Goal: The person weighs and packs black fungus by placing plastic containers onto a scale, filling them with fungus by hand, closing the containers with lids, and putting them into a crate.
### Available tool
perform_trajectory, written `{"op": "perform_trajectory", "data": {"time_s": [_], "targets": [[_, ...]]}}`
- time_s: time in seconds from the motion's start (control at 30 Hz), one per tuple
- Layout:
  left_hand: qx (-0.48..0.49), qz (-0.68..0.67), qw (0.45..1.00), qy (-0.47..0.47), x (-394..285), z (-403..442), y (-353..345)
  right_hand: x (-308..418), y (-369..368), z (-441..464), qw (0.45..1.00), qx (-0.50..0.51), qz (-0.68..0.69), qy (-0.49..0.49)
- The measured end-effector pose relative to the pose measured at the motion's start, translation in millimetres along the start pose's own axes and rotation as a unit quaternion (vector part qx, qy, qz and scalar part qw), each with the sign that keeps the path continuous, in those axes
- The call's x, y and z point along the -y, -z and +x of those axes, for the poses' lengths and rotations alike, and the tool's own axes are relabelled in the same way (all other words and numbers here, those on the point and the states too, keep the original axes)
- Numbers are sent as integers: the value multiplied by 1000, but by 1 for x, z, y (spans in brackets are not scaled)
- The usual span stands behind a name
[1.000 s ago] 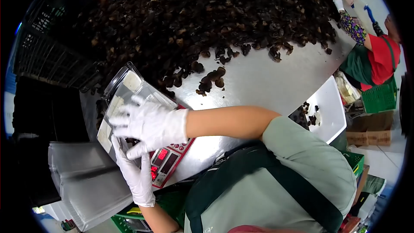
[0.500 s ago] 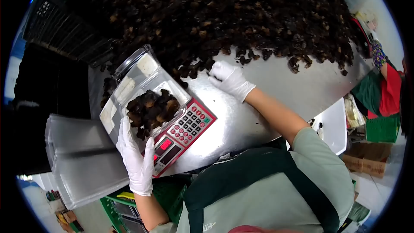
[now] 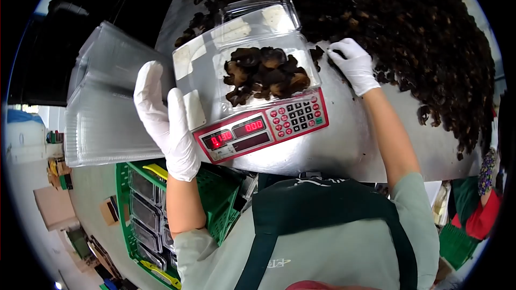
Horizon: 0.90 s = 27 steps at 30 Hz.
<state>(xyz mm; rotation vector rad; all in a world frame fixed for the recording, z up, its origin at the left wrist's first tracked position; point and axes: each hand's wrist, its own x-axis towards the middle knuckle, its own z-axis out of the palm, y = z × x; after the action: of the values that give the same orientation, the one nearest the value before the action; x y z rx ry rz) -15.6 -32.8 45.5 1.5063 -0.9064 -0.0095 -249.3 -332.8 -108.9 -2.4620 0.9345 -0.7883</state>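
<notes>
A clear plastic clamshell box (image 3: 219,83), its lid (image 3: 255,4) folded back, sits on a red digital scale (image 3: 236,153). Dark wood ear mushrooms (image 3: 263,78) lie in the box. To the left of the scale, my left hand (image 3: 169,129) in a white glove is open, thumb and fingers apart, holding nothing. My right hand (image 3: 355,67), also gloved, is at the near edge of a large wood ear pile (image 3: 408,27). Its fingers are curled in, and what they may hold is hidden. A small dark piece (image 3: 317,55) lies beside its fingertips.
Stacked clear plastic boxes (image 3: 115,113) stand left of the scale. Below them, a green crate (image 3: 124,204) holds several closed clear packs. The metal table (image 3: 344,139) extends to the right, where another person's red sleeve (image 3: 481,217) shows at the edge.
The view has turned, so the scale appears higher and further right. My left hand has come away from the box's side. My right hand remains by the pile's edge, fingers curled.
</notes>
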Motion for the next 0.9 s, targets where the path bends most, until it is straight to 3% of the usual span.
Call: {"op": "perform_trajectory", "data": {"time_s": [0.13, 0.2, 0.27, 0.33, 0.4, 0.47, 0.53, 0.6, 0.73, 0.8, 0.9], "targets": [[5, 3, 1000, 11, 0, -3, -2, 35, 31, 5, 991, -61, 81, -85], [20, -27, 999, 14, 0, -4, -3, 74, 52, 13, 980, -71, 178, -56], [27, -36, 999, 25, -3, -6, -4, 110, 63, 21, 975, -82, 197, 57], [62, -24, 997, 35, 2, -7, -2, 149, 63, 25, 948, -7, 314, 45], [109, 25, 993, 20, 12, -9, -4, 171, 55, 34, 951, -3, 231, 206], [168, -52, 980, 94, 9, -9, -14, 187, 46, 39, 949, 117, 169, 238], [226, 29, 973, 41, 19, -9, -17, 184, 30, 43, 924, 215, 31, 316], [266, 94, 959, 18, 17, -10, -20, 189, 34, 44, 921, 221, -34, 319], [280, 152, 948, 3, 13, -11, -19, 182, 44, 49, 965, 64, 77, 242], [279, 150, 949, -6, 15, -11, -18, 164, 23, 51, 952, -24, 253, 169], [317, 281, 902, -84, 14, -9, -13, 162, 29, 55, 920, 36, 387, -43]]}}
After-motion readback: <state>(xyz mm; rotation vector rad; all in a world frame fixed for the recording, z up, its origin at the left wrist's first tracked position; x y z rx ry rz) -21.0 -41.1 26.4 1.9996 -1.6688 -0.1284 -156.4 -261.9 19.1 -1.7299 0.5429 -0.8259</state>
